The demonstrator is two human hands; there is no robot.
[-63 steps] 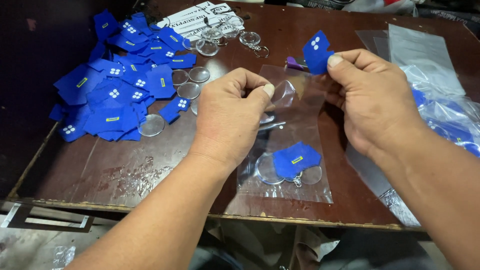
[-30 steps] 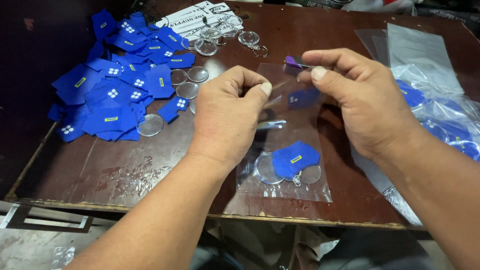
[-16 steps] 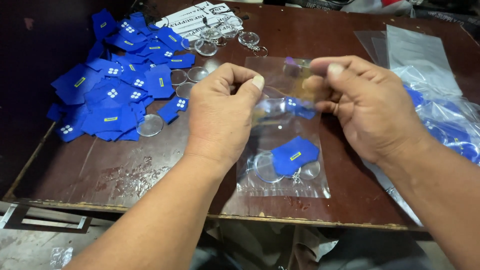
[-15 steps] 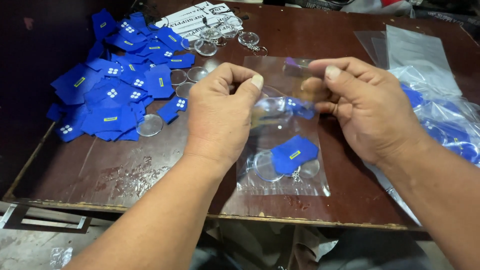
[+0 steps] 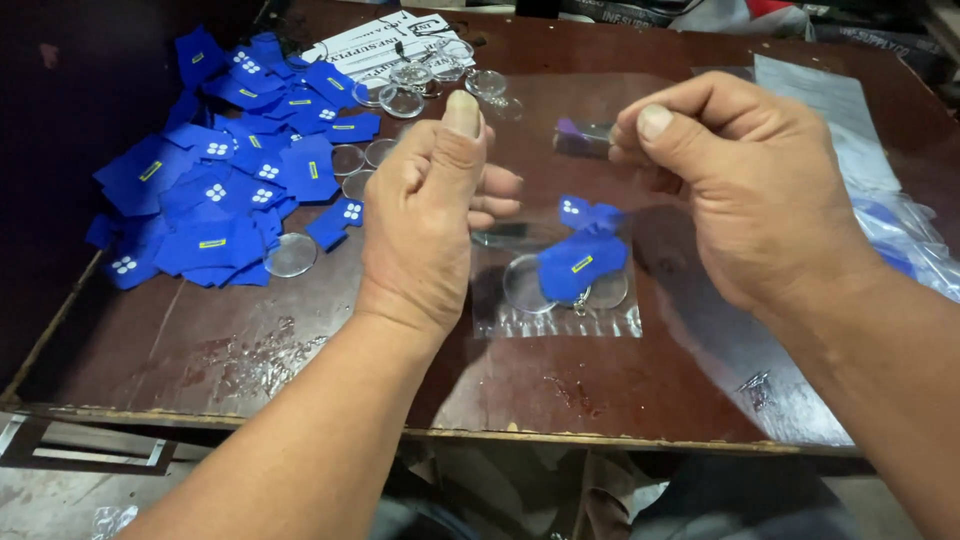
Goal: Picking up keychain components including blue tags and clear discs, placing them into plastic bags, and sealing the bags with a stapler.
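Both of my hands hold up a small clear plastic bag point(image 5: 556, 318) over the brown table point(image 5: 230, 350). My left hand point(image 5: 430, 210) pinches the bag's top left edge, thumb up. My right hand point(image 5: 740, 170) pinches the top right edge. At the bottom of the bag lie blue fabric tags point(image 5: 582, 258) and clear round discs point(image 5: 525, 285). A small purple piece point(image 5: 568, 130) shows through the upper part of the bag.
A heap of blue tags point(image 5: 220, 180) covers the table's left side, with a loose clear disc point(image 5: 291, 255) beside it. More clear discs point(image 5: 410, 75) and a white printed sheet point(image 5: 365, 40) lie at the back. Clear plastic bags point(image 5: 850, 150) lie at the right.
My right hand put a blue tag into the bag and let it go. The tag slid down to the others, and both hands raised the bag by its top edge.
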